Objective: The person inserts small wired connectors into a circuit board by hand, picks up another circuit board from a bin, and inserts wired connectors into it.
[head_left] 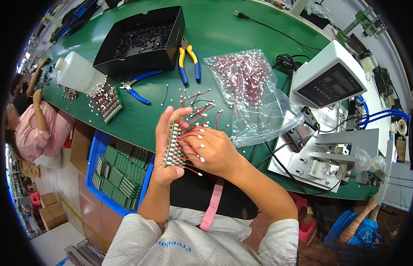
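Note:
My left hand (160, 153) holds a narrow circuit board panel (173, 148) on edge, thumb at its near end and fingers at its far end. White connectors line the panel, and short red-and-black wire leads with white plugs stick out from it to the right. My right hand (217, 150) is closed against the panel's right side among these leads; its fingertips are hidden, so what they pinch does not show. Just beyond my hands, loose wire leads (202, 104) lie on the green table (149, 117). A clear plastic bag (246, 80) full of such leads lies to the right.
A second wired panel (108, 106) stands near a white bottle (78, 71). Blue-handled cutters (140, 95), yellow-and-blue pliers (188, 62) and a black box (135, 60) lie beyond. A blue bin (93, 188) holds green boards. Right stands a white bench machine (324, 75). Other people sit nearby.

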